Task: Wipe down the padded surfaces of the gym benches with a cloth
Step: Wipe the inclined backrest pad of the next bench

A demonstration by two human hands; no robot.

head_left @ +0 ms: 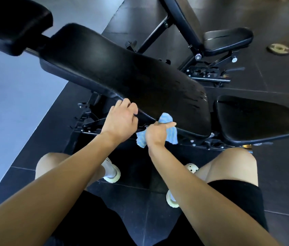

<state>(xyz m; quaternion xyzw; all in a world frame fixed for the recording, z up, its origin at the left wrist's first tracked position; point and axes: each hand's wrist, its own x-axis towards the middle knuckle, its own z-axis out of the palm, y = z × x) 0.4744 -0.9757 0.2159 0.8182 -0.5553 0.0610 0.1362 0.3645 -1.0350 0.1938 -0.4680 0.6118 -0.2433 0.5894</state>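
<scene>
I am bending over dark rubber floor tiles (282, 174), knees apart, so that both arms are reaching the bench in front of me.

My left hand (120, 119) is curling its fingers over the near edge of the long back pad (122, 73), gripping it. I judge this is steadying the tilted pad and bracing me while the other arm is working. Just to the right of it, my right hand (158, 134) is clenching tightly round the blue cloth (174, 135), bunching it so that one wad is sticking up above my thumb and the loose ends are hanging below my fist. The wad is pressing against the pad's near side edge, low down, where the rim is meeting the frame.

Beyond my knuckles the top of the back pad is showing streaks near its lower end. They look like damp to me, so I am taking the top as largely covered and the edge as the step in hand. Further right of the cloth, the seat pad (253, 118) is waiting unwiped as far as I can tell. Far off to the left, the head pad (12, 23) is jutting out. Past everything, a second bench (227, 41) is standing on the tiles.
</scene>
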